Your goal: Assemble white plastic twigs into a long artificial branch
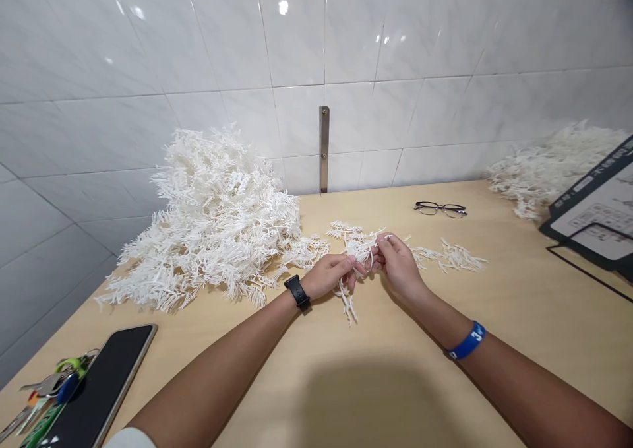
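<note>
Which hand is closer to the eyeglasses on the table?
Right. The right hand, gripping the white sprig, is left of the eyeglasses and closer to you; the left hand grips it farther left.

The middle of the white plastic sprig (357,250) was covered by the fingers (383,251) of the left hand (329,275) and right hand (398,266) pinching it, so only its ends showed. The keys (44,395) and the phone (101,388) ran off the bottom edge. The black board (598,210) was cut by the right edge, its print too small to read, and it hid part of the white pile (539,167) behind it. The blue wristband (467,342) showed a 3 — the rest curved out of sight.
</note>
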`<state>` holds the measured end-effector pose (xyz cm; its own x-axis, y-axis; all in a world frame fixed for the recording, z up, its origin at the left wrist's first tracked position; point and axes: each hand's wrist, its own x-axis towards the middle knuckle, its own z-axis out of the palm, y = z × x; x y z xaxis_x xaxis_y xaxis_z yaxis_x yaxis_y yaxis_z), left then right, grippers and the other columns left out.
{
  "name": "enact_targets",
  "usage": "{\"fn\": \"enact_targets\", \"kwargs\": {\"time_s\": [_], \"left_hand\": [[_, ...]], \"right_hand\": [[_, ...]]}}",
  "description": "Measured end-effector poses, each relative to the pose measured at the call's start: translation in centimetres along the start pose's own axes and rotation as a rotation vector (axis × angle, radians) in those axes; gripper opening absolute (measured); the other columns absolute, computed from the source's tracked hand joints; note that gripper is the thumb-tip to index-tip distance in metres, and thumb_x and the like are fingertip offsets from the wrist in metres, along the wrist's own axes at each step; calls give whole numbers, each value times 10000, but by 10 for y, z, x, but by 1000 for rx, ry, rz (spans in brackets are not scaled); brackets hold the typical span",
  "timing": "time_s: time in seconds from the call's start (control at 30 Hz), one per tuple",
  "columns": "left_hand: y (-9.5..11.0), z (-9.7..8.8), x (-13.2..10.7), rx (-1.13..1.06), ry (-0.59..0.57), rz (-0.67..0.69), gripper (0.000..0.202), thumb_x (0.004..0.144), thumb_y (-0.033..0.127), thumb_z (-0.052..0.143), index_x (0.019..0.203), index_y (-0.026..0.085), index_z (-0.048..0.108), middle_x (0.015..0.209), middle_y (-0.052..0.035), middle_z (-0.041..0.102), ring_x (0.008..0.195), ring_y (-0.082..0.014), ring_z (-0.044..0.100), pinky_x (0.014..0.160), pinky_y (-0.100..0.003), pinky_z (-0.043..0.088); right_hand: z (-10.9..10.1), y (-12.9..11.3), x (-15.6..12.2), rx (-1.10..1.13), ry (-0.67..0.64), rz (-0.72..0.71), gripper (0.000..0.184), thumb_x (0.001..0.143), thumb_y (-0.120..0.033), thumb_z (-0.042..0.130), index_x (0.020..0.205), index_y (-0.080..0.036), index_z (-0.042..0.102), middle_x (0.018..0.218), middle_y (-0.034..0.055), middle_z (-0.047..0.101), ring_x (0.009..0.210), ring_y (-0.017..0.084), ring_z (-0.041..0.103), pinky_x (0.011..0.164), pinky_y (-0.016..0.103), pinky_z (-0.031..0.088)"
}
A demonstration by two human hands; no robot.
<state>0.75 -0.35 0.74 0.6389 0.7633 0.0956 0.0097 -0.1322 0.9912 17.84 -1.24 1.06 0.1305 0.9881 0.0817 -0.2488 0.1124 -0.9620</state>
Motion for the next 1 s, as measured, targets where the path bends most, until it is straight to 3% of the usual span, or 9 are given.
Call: {"fn": "enact_targets", "kwargs": {"time_s": [0.1, 0.3, 0.47, 0.57, 0.63, 0.77, 0.87, 1.0], "left_hand": [[3, 0, 1, -15, 77, 27, 497, 853, 589, 520, 777, 116, 652, 711, -51, 622, 628, -120, 532, 615, -244, 411], [0, 0, 4, -25, 298, -14, 425, 840, 557, 553, 767, 138, 568, 684, -12, 563, 578, -92, 453, 558, -225, 355], [-5, -2, 6, -17, 318, 19, 441, 807, 567, 596, 728, 135, 562, 635, 14, 499, 577, -86, 436, 576, -227, 371], [-4, -2, 6, -25, 338, 25, 398, 781, 528, 642, 809, 132, 615, 717, -7, 559, 634, -100, 492, 623, -238, 419], [-3, -2, 6, -49, 359, 21, 383, 757, 487, 682, 905, 136, 643, 802, -28, 606, 677, -111, 525, 653, -248, 443], [-4, -3, 7, -13, 392, 64, 354, 738, 421, 722, 944, 137, 672, 959, -72, 660, 852, -157, 587, 790, -282, 466], [-6, -4, 8, -2, 391, 67, 333, 742, 415, 721, 908, 128, 683, 933, -73, 670, 866, -166, 591, 817, -294, 456], [-6, -3, 8, -21, 399, 54, 317, 732, 412, 722, 847, 120, 677, 869, -62, 659, 806, -151, 574, 767, -281, 445]], "right_hand": [[0, 0, -1, -26, -41, -25, 370, 786, -535, 666, 780, -215, 480, 624, -27, 599, 470, 113, 571, 380, 212, 405], [-2, 0, -3, -93, -143, -55, 324, 814, -499, 653, 867, -228, 485, 616, -48, 599, 460, 114, 551, 399, 214, 361], [2, -2, -5, -209, -313, -7, 360, 791, -500, 666, 934, -190, 554, 550, -54, 551, 455, 97, 439, 459, 233, 344], [3, -2, -4, -291, -302, -27, 348, 750, -491, 697, 815, -163, 602, 524, -56, 482, 497, 102, 422, 498, 247, 336], [2, -2, -4, -340, -292, -44, 334, 747, -482, 693, 756, -154, 630, 575, -25, 530, 551, 118, 461, 541, 261, 359], [-2, -1, -3, -455, -317, -64, 315, 792, -461, 644, 812, -154, 711, 619, 1, 589, 584, 136, 486, 563, 266, 352], [-4, -1, -4, -565, -321, -107, 319, 821, -446, 608, 847, -156, 737, 565, -12, 555, 536, 126, 434, 529, 257, 307], [-4, 1, -5, -584, -323, -172, 287, 817, -407, 593, 801, -159, 737, 625, 16, 613, 591, 152, 485, 551, 264, 350]]}}
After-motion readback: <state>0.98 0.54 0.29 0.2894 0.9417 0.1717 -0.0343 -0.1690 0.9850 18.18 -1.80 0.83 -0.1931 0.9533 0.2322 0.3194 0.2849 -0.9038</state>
